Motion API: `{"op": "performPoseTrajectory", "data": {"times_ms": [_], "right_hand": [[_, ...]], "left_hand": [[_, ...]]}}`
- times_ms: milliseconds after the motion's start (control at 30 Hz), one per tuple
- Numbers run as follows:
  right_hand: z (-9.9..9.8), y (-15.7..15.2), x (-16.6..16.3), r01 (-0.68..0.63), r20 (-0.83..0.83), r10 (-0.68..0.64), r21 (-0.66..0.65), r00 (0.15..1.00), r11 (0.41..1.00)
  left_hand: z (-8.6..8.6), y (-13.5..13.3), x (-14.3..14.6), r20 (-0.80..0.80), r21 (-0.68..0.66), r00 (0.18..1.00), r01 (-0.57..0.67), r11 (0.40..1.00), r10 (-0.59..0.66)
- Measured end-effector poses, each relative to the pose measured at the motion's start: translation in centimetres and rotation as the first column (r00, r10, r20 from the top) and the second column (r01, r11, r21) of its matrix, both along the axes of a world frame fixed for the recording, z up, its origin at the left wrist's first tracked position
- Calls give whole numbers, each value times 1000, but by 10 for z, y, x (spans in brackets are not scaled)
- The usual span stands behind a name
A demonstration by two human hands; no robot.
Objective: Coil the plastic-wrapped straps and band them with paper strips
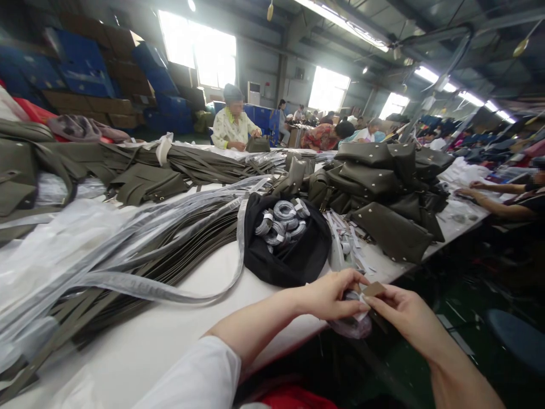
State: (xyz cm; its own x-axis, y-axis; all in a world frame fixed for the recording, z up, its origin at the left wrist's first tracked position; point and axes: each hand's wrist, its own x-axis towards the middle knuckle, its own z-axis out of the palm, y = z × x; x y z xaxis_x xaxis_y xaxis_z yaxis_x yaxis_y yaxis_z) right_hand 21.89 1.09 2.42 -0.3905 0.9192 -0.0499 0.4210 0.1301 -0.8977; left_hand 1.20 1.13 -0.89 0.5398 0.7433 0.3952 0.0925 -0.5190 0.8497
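"Hands first: what are they doing?"

"Left hand (334, 298) curls around a plastic-wrapped coil (349, 328), thumb and fingers pinching it near its white band (361, 311). Right hand (402, 311) pinches a small brown piece (373, 289) between thumb and forefinger, close against that band. The 2 hands nearly meet."

"Where's the coil, exactly?"

"Between them, by the near edge of the white table (170, 341). I can't tell whether it touches that edge or hangs clear."

"Any room to move?"

"Leftward, bare table lies beside the left forearm (259, 318), up to a stack of olive straps (204, 241). Ahead it's tight: a black bag (272, 270) holding grey coils (285, 211) sits near the left hand, with loose white strips (347, 247) beside it and a heap of olive bags (392, 230) past those. Rightward, beyond the edge, it's open above the dark floor (460, 284)."

"What's hard to read?"

"Fingers cover the coil's top; a dark bit under the right fingers is blurred. The right forearm (455, 363) leaves at the bottom, and the right border cuts off a blue rounded shape (519, 339) and a co-worker (517, 201)."
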Motion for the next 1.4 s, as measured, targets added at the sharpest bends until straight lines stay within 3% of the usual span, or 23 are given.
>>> {"op": "performPoseTrajectory", "data": {"times_ms": [67, 100, 167, 200, 300, 400, 533, 733, 867, 933, 1000, 1067, 1133, 1167, 1267, 1400], "right_hand": [[-3, -3, 0, -20, 207, -42, 289, 977, 957], [-5, -4, -1, -46, 302, -98, 436, 948, 899], [-9, -9, -1, -134, 417, -189, 631, 889, 764], [-12, -11, -2, -178, 444, -202, 676, 873, 715], [-15, -16, 0, -290, 481, -150, 719, 864, 631], [-12, -21, 2, -373, 520, -135, 748, 843, 550], [-8, -26, 1, -408, 542, -184, 778, 820, 477], [-15, -36, -13, -229, 390, -296, 859, 872, 457], [-20, -43, -24, -264, 416, -373, 880, 830, 395], [-21, -37, -21, -309, 449, -305, 858, 840, 411], [-23, -20, -11, -279, 432, -225, 822, 873, 496], [-29, 9, 4, -107, 331, -246, 765, 911, 635], [-42, 44, 20, 183, 207, -405, 653, 890, 735], [-51, 63, 27, 234, 209, -431, 599, 878, 766], [-81, 109, 37, 273, 255, -428, 474, 867, 837], [-111, 142, 31, 274, 251, -364, 332, 897, 903]], "left_hand": [[-1, 2, 3, -40, -46, 998, -39, 998, 37], [-3, 4, 4, -69, -111, 997, -44, 993, 37], [-10, 8, 6, -95, -314, 993, 36, 949, -69], [-14, 10, 6, -60, -425, 986, 116, 898, -156], [-24, 14, 4, 201, -596, 940, 341, 727, -276], [-26, 17, 2, 395, -599, 896, 418, 683, -202], [-19, 17, 1, 480, -666, 877, 383, 640, -25], [-11, 10, -1, 367, -680, 930, 268, 682, 1], [-10, 10, -5, 279, -669, 960, 195, 717, -1], [-11, 13, -6, 284, -632, 959, 186, 752, 1], [-12, 18, -6, 306, -585, 951, 153, 796, 43], [-11, 24, -9, 327, -552, 933, 59, 832, 151], [-9, 29, -14, 355, -546, 887, -61, 836, 296], [-7, 31, -18, 372, -548, 857, -107, 830, 356], [-1, 34, -27, 416, -551, 785, -184, 814, 459], [0, 32, -26, 418, -568, 779, -177, 804, 467]]}}
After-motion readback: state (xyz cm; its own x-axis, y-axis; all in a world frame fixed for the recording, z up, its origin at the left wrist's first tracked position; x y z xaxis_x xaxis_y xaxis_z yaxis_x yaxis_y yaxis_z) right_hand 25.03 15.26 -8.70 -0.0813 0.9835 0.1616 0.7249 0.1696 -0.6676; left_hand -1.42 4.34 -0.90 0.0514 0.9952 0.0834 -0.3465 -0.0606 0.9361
